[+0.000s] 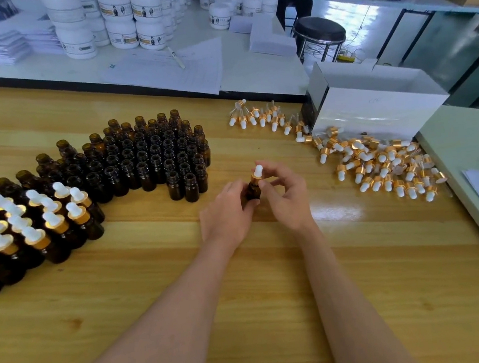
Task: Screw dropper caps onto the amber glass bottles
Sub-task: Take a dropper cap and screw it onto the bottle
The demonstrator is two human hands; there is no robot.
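Capping one small amber glass bottle at mid-table.

My left hand has its grip closed round the bottle's body, just above the pale wooden table; my right hand pinches the gold collar of its white-bulbed dropper cap with fingertips, other fingers loosely curled. Uncapped amber bottles stand in rows to the left, capped ones further left. Loose gold-and-white dropper caps lie heaped right, against a white cardboard box.
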